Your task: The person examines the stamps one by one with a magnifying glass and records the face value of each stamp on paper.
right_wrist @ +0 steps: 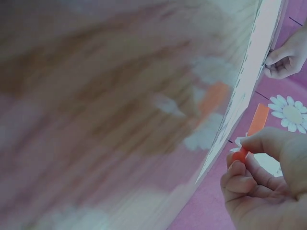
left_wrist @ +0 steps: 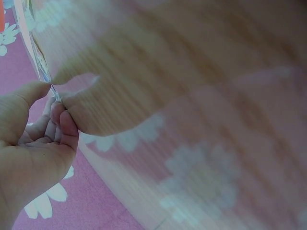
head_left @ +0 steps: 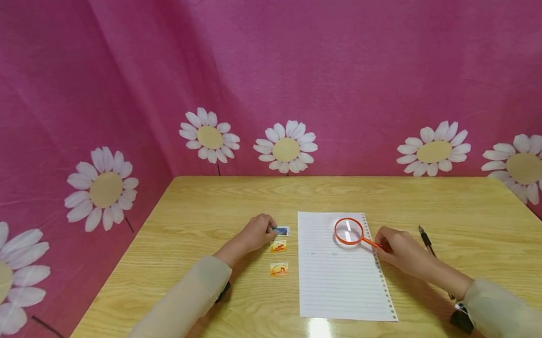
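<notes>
My left hand (head_left: pixel 257 231) pinches the left edge of a small blue stamp-like picture (head_left: pixel 283 231) with a white border, low over the table. Two yellow and red stamp-like pictures (head_left: pixel 278 246) lie in a column nearer to me. In the left wrist view the thumb and index fingertips (left_wrist: pixel 46 88) meet at the thin edge. The right hand (head_left: pixel 399 250) grips the handle of an orange magnifying glass (head_left: pixel 349 231), whose lens hangs over the upper right of a lined sheet of paper (head_left: pixel 340 287). Faint handwritten numbers show on that sheet.
A black pen (head_left: pixel 426 241) lies on the wooden table (head_left: pixel 227 201), partly behind the right forearm. Dark bands sit on both wrists. Beyond the table's back edge hangs a pink cloth (head_left: pixel 339 75) with white daisies; it also lines the left side.
</notes>
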A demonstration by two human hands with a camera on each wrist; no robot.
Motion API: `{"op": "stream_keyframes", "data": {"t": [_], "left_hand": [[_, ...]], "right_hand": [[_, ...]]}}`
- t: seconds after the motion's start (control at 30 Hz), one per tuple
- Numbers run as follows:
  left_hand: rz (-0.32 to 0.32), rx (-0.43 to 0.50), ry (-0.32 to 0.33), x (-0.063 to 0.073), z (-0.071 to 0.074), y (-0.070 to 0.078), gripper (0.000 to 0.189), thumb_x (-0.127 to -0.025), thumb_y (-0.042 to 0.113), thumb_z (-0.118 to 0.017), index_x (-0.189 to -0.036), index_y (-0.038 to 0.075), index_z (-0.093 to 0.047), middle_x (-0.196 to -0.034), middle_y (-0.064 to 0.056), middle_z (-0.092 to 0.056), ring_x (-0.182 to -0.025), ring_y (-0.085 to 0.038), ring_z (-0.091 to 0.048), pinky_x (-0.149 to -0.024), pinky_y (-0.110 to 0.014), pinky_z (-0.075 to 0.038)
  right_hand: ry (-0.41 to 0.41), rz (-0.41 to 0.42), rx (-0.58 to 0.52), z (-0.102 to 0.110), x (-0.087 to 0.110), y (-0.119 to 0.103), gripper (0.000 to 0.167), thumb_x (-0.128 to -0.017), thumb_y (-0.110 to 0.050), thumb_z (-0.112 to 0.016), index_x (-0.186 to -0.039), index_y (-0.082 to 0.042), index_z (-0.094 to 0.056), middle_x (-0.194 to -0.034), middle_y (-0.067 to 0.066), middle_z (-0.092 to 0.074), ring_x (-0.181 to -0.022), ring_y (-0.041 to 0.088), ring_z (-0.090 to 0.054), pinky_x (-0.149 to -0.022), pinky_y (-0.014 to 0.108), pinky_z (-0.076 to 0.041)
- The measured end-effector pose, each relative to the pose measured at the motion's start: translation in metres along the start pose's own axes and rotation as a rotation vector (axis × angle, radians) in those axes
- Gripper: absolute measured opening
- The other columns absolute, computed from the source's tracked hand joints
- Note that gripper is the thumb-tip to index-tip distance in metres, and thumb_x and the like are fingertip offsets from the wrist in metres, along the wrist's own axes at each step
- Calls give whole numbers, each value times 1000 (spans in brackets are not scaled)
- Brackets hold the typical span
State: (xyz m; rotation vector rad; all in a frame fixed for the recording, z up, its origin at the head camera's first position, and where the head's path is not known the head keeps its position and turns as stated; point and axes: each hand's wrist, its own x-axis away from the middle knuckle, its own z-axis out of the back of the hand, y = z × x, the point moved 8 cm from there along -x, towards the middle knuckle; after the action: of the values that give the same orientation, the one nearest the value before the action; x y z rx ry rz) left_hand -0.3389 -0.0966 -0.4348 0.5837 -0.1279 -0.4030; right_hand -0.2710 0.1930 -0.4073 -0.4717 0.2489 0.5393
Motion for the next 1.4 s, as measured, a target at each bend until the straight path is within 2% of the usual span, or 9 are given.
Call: {"op": "stream_keyframes", "data": {"t": [0.17, 0.4, 0.57, 0.77, 0.97, 1.17, 1.4], "left_hand": [[2, 4, -5, 1, -1, -3, 9, -95, 8, -61, -99, 0, -60, -81, -6, -48, -72, -14, -42, -75, -31, -43], [3, 2, -14, 2, -3, -5, 11, -95, 8, -61, -101, 0, -60, -83, -6, -49, -73, -14, -43, -76, -31, -44], [-1, -25, -5, 1, -2, -4, 12, -95, 9, -62, -102, -1, -60, -83, -6, -50, -73, -13, -43, -76, -30, -44], [5, -20, -4, -1, 0, -4, 12, -94, 8, -62, -102, -1, -61, -84, -6, -50, -74, -14, -43, -76, -30, -44], [10, -3, -9, -1, 0, -5, 12, -95, 8, -61, -103, -1, -60, -86, -8, -51, -75, -14, -44, -79, -32, -45], [5, -11, -10, 0, 0, -5, 12, -95, 8, -61, -103, -1, -60, -85, -8, -51, -74, -14, -43, -78, -32, -44], [-7, -19, -10, -1, 0, -4, 12, -95, 8, -61, -103, -1, -61, -86, -8, -52, -74, -13, -44, -78, -31, -45]], "right_hand": [[-32, -27, -11, -7, -5, -3, 19, -79, 3, -72, -83, -5, -56, -69, -4, -48, -63, 1, -36, -55, 19, -34], [2, 44, -8, -10, -10, -14, 20, -77, 7, -71, -82, -5, -56, -69, -5, -48, -64, 1, -37, -55, 19, -35], [-18, 56, 0, -14, -15, -19, 20, -78, 7, -72, -84, -5, -57, -72, -3, -51, -67, 3, -42, -56, 21, -40], [29, 129, 43, -17, -21, -28, 25, -73, 10, -74, -83, -5, -55, -72, -3, -51, -68, 4, -44, -57, 22, -43], [36, 182, 36, -20, -28, -35, 27, -72, 12, -74, -83, -4, -56, -73, -3, -53, -68, 5, -45, -58, 23, -44], [103, 277, 45, -22, -36, -47, 32, -68, 16, -75, -82, -4, -55, -71, -3, -50, -67, 5, -44, -56, 21, -43], [131, 334, 25, -27, -47, -58, 33, -67, 15, -76, -80, -5, -53, -71, -4, -49, -68, 5, -44, -56, 19, -42]]}}
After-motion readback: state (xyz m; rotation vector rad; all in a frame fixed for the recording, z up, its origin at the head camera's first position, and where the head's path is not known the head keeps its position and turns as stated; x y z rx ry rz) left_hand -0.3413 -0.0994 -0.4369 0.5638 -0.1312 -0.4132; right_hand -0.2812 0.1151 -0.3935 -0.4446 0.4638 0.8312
